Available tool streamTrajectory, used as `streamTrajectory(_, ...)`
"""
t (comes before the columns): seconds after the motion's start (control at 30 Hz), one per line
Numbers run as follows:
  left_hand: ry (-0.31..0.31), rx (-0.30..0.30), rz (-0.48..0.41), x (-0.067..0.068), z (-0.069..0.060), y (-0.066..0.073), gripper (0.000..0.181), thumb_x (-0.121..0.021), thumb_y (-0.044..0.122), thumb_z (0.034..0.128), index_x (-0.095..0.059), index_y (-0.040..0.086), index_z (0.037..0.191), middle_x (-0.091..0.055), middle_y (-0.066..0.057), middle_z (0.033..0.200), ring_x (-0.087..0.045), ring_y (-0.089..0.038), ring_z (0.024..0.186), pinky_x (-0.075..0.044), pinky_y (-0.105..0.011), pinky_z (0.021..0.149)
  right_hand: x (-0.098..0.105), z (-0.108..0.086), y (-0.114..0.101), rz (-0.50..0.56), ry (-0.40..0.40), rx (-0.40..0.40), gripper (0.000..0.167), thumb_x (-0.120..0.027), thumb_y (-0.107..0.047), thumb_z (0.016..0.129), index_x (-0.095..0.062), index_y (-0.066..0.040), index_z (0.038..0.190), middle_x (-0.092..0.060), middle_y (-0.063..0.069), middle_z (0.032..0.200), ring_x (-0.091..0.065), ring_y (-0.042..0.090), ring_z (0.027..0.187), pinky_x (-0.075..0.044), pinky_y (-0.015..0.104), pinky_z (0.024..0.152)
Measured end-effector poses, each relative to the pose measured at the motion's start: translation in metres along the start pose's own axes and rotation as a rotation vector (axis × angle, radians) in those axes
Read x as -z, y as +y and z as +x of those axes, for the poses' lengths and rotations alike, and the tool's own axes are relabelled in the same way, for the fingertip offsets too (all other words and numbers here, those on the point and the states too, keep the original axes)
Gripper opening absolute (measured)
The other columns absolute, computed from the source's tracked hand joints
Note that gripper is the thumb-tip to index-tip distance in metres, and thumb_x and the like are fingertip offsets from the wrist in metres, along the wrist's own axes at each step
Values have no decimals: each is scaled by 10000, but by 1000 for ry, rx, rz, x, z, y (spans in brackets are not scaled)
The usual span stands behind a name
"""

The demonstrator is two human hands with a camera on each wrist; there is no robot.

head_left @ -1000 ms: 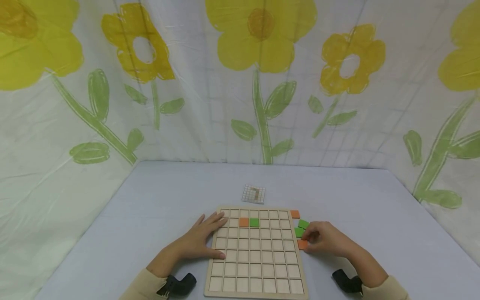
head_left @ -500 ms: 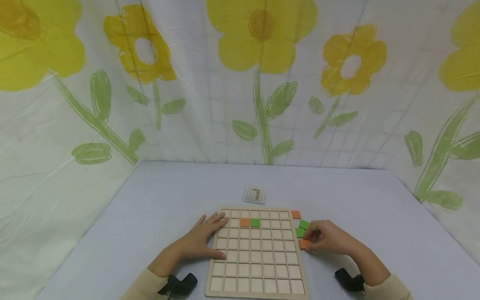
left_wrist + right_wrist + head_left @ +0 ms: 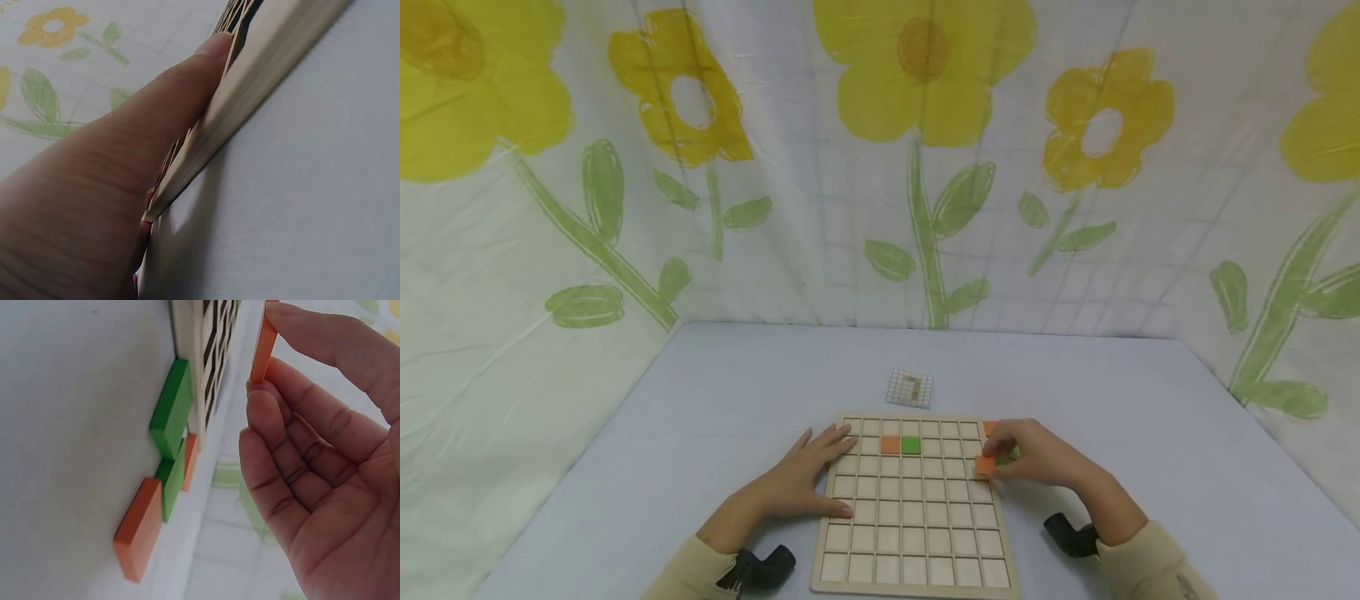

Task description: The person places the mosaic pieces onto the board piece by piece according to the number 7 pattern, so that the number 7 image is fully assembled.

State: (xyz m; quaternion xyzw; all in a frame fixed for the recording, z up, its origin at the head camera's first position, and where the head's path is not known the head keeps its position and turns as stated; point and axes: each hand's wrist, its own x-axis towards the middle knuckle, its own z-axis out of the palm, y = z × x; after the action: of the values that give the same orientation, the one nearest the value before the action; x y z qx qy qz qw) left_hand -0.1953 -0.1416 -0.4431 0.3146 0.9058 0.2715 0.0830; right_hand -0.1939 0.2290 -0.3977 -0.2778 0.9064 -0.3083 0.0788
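A wooden grid board (image 3: pixel 915 590) lies on the table. An orange tile (image 3: pixel 890 445) and a green tile (image 3: pixel 911 445) sit side by side in its second row from the far edge. My left hand (image 3: pixel 797 479) rests on the board's left edge with fingers spread; in the left wrist view its thumb (image 3: pixel 194 69) lies over the rim. Over the board's right edge my right hand (image 3: pixel 1045 454) pinches another orange tile (image 3: pixel 984 467) between thumb and finger. The right wrist view shows that tile (image 3: pixel 265 347) raised off the table, the other fingers curled below.
Beside the board's right edge lie two green tiles (image 3: pixel 172 406) and two orange tiles (image 3: pixel 140 528), partly hidden by my right hand in the head view. A small card with a grid pattern (image 3: pixel 910 388) lies beyond the board. A flowered curtain (image 3: pixel 820 208) hangs behind the table.
My right hand has lifted the orange tile from beside the board and carried it left and away from me, over the right edge. The left hand has stayed in place.
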Motion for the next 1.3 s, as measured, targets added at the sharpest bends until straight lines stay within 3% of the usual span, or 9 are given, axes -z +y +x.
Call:
streamTrajectory(0.27, -5, 10, 0, 0, 0, 0, 998, -709, 626, 664, -333, 143, 1452, -225, -68, 1552, -140, -306, 1447, -9, -551, 1175, -3, 13, -6, 10, -18, 11, 171, -739, -221, 795, -690, -118, 922, -647, -41, 912, -600, 94, 845, -532, 230, 710)
streamTrajectory(0.5, 3, 6, -4, 0, 0, 1, 990, -718, 611, 666, -343, 131, 1446, -233, -79, 1549, -149, -319, 1442, -9, -557, 1171, -6, 23, -14, 34, -18, -35, 185, -744, -236, 791, -683, -119, 921, -653, -32, 926, -599, 104, 854, -524, 219, 713)
streamTrajectory(1.0, 2, 4, -3, -1, 1, -1, 991, -709, 626, 665, -340, 146, 1449, -229, -64, 1552, -143, -299, 1447, -5, -549, 1175, -15, 46, -16, 70, -25, 35, 175, -719, -172, 812, -695, -78, 957, -661, 20, 942, -611, 92, 831, -524, 211, 721)
streamTrajectory(1.3, 0, 12, -4, 0, 0, 0, 987, -714, 620, 664, -340, 154, 1450, -226, -52, 1554, -142, -287, 1449, -10, -542, 1178, -19, 59, -17, 68, 0, 4, 180, -729, -155, 800, -685, -77, 957, -662, 28, 934, -603, 107, 829, -525, 211, 705)
